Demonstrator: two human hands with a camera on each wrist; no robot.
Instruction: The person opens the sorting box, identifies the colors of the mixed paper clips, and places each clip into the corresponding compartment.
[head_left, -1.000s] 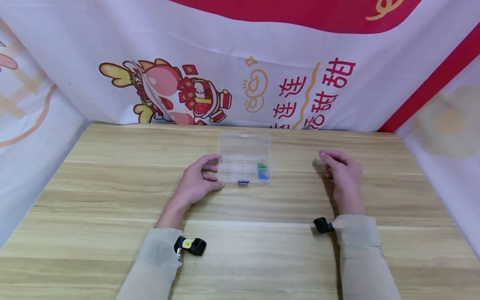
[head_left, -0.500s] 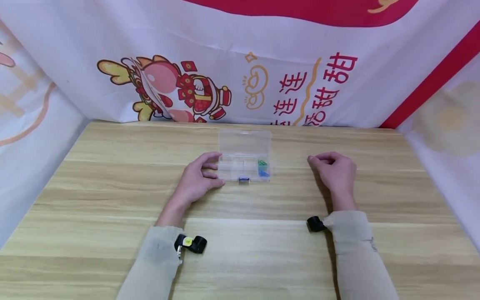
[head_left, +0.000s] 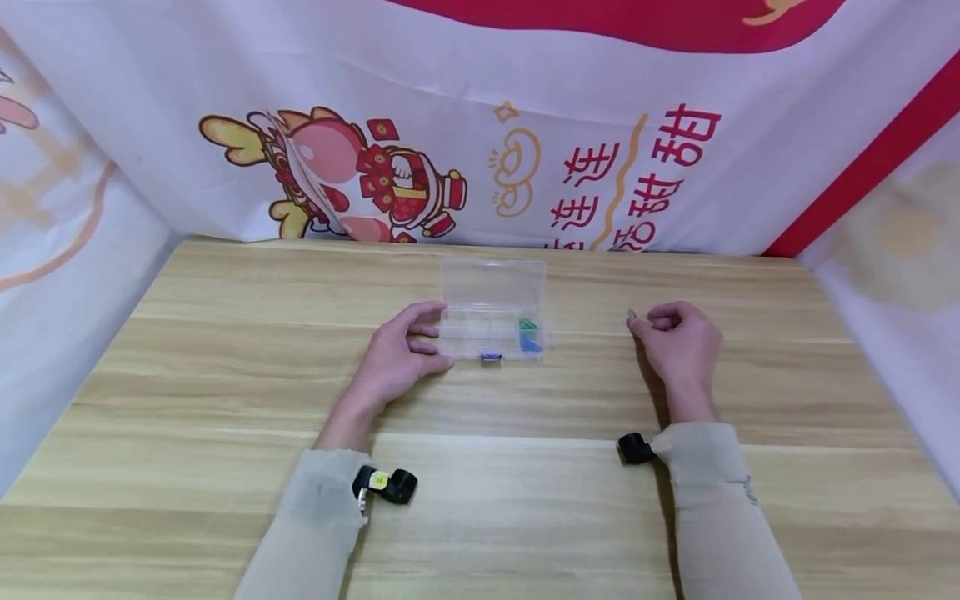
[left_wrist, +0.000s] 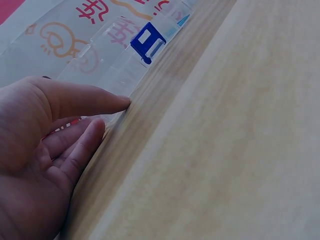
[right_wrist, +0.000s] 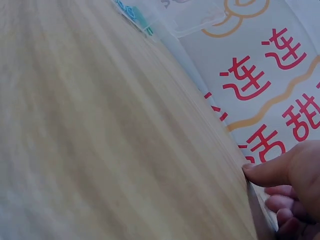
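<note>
A clear plastic compartment box [head_left: 465, 342] sits on the table with its lid [head_left: 492, 282] raised. Green paper clips [head_left: 528, 324] and blue paper clips [head_left: 530, 344] fill two compartments at its right end. My left hand [head_left: 397, 354] holds the box's left end, thumb at the front corner and index finger toward the back. In the left wrist view the thumb touches the box near its blue latch [left_wrist: 148, 42]. To the right of the box, my right hand [head_left: 681, 343] pinches a small paper clip [head_left: 632, 314] between thumb and fingers; the right wrist view hides the clip.
The wood-grain table [head_left: 510, 500] runs back to a printed white cloth [head_left: 465, 75] hanging behind the box. More cloth stands at the left and right. Each wrist carries a small black camera, one by the left cuff [head_left: 402, 486], the other at the right [head_left: 634, 448].
My right hand came left onto the paper clip lying on the table, then shifted slightly back right with the clip at its fingertips. The left hand stayed on the box.
</note>
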